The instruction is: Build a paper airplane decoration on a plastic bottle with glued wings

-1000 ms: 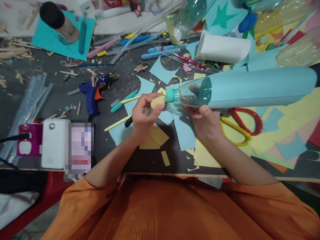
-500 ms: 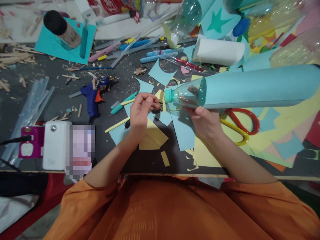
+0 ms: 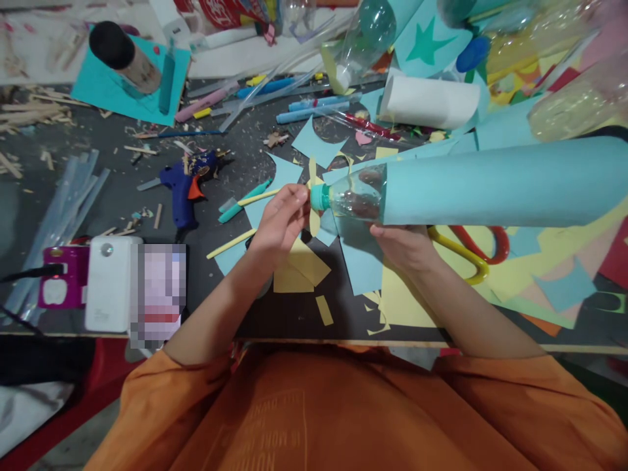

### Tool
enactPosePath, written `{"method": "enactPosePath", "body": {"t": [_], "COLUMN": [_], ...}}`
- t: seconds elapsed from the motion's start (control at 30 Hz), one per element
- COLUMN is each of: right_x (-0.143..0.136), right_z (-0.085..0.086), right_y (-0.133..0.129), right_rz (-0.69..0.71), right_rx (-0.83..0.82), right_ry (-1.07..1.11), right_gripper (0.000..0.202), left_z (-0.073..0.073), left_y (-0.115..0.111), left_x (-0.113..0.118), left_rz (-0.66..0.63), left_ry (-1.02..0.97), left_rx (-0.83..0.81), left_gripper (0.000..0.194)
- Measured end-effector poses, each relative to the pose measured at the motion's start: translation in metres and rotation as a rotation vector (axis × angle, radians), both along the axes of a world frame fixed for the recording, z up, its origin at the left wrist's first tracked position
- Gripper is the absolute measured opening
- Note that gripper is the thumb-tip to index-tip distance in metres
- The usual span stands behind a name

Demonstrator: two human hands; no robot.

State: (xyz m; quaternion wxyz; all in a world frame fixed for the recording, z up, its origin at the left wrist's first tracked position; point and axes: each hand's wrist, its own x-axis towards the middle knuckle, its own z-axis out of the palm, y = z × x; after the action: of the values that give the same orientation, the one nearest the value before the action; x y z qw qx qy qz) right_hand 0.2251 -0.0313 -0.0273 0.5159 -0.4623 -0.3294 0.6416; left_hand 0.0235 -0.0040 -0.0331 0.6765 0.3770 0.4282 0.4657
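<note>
A clear plastic bottle (image 3: 357,191) with a green cap (image 3: 320,197) lies level above the table, its body wrapped in light blue paper (image 3: 490,180). My right hand (image 3: 403,243) holds it from below, the fingers showing through the clear plastic near the shoulder. At the cap end, my left hand (image 3: 287,216) has its fingers closed on a yellow paper piece (image 3: 313,222) that stands against the cap's face. The piece has narrow parts pointing up and down, and my fingertips hide its middle.
Red and yellow handled scissors (image 3: 478,265) lie under the bottle's near side. A blue glue gun (image 3: 184,196) rests to the left, beside glue sticks (image 3: 59,229) and a white power bank (image 3: 112,284). Paper scraps (image 3: 360,261), markers (image 3: 314,108) and a white paper tube (image 3: 429,101) surround the hands.
The bottle has shifted slightly left and down. My left hand has moved right and up to the cap, and the yellow paper piece now stands flat against it.
</note>
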Motion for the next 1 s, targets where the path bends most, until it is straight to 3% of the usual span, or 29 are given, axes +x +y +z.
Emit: {"method": "enactPosePath", "body": {"t": [0.2,0.47,0.63,1.0], "right_x": [0.001,0.001,0.002,-0.001], "right_z": [0.0,-0.008,-0.01,0.004], "right_y": [0.0,-0.001,-0.002,-0.004], "right_rz": [0.015,-0.005,-0.002,0.043], "right_rx": [0.02,0.019,-0.008,-0.011], "right_ry": [-0.006,0.001,0.002,0.02], "right_gripper": [0.044,0.044,0.046,0.048], "left_z": [0.0,0.007,0.008,-0.001], "left_y": [0.002,0.001,0.0,0.001], "left_x": [0.003,0.002,0.001,0.0], "left_rz": [0.094,0.109,0.097,0.104], "left_ry": [0.044,0.002,0.048,0.102], "left_rx": [0.065,0.046,0.034,0.16], "left_gripper": [0.032,0.013,0.015,0.035]}}
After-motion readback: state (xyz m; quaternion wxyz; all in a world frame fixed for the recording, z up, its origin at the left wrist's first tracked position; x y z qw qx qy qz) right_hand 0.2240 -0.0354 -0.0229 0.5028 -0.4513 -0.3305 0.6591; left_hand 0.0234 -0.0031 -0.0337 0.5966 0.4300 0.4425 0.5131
